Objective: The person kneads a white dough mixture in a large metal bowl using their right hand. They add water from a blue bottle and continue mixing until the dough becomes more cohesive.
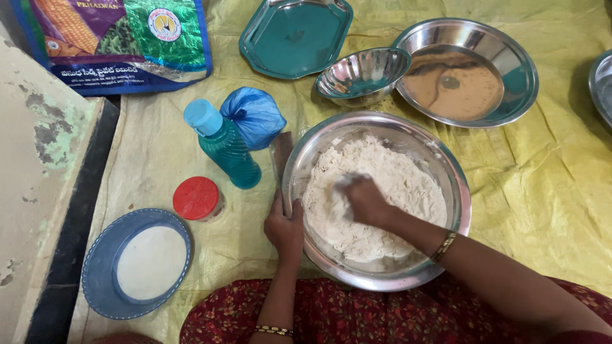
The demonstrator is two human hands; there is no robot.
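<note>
Near the front middle of the yellow sheet [542, 191], large steel bowl [446, 185] heaped with dry, crumbly flour [382, 191]. Right hand [364, 200] sunk into the heap, fingers [347, 185] curled and dusted white, seemingly clenched on a clump of flour. Left hand [285, 228] clamped over the bowl's near-left rim, thumb inside, steadying it. Step in hand, by the look of it: early mixing, flour not yet gathered into dough. Next move likely calling for a firm hold on the rim and liquid worked through the loose heap. Just left of the bowl, teal plastic bottle [226, 150] with a blue cap, upright, and a knotted blue plastic bag [255, 114] touching it. Red lid [196, 197] further left; blue plate [102, 267] holding a white disc toward the front-left corner. Toward the far edge, small steel bowl [363, 73], teal tray [293, 35] and wide steel plate [465, 70], all apart from the hands.
</note>
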